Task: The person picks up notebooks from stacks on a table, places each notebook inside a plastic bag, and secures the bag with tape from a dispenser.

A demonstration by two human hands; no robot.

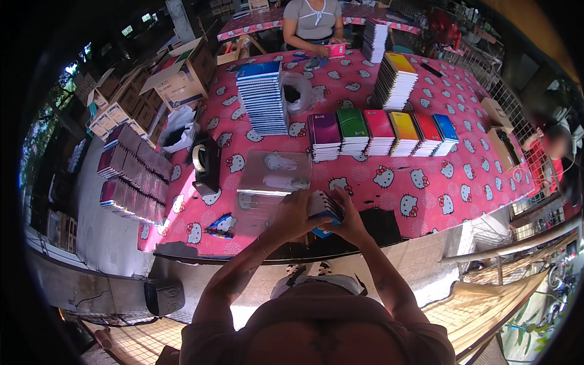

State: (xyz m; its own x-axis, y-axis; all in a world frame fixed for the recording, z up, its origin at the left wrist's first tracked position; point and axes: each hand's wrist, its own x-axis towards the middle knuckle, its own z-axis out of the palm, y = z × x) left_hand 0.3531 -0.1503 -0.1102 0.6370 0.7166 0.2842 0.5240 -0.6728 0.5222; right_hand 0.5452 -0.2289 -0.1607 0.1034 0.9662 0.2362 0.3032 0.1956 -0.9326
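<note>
Near the table's front edge, my left hand [294,214] and my right hand [349,220] are closed on opposite sides of a small stack of notebooks [322,205]. White page edges and dark spines face up, and some blue cover shows at the bottom. My fingers partly hide the stack. Clear plastic sheets or bags [255,210] lie flat just left of my left hand, with crumpled pieces on their far end. A black tape dispenser [207,167] with a pale roll stands farther left. Closer to the edge rests a blue tool [220,225], its kind unclear.
Short notebook stacks in several colours [368,131] form a row beyond my hands. Taller stacks, blue [263,100] and yellow-topped [395,82], stand behind. Wrapped notebook bundles [134,176] sit at the left. Cardboard boxes [179,76] fill the far left. Another person [313,24] works opposite.
</note>
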